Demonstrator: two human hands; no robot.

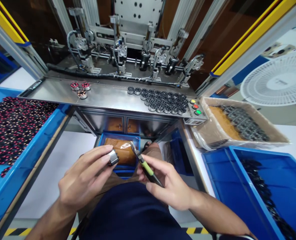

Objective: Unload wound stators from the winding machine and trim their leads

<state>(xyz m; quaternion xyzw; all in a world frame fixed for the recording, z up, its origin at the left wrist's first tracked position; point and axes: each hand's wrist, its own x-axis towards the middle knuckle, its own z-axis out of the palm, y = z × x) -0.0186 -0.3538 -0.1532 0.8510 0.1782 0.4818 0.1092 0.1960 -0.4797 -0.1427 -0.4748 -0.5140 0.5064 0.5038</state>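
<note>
Between the fingertips of my left hand [88, 176] is a motor stator core [113, 157], a short metal cylinder with a dark toothed edge. My right hand [169, 181] is wrapped round pliers [146, 166] with green and black handles; their pointed jaws tilt up and left. A small gap separates the pliers' tip from the stator core. Below both, a blue bin [138, 141] at my lap holds a brown wrapped packet [119, 151]. On the metal ledge [108, 96] ahead stand several dark stator cores [165, 100] and, further left, 3 copper-wound ones [82, 94].
A machine with several fixtures [121, 55] stands behind the ledge. Coloured push buttons [195, 107] sit at its right end. At left, a blue crate [3, 196] holds many wound stators. A lined carton [205, 133], blue bins [220, 170] and a white fan [278, 80] are at right.
</note>
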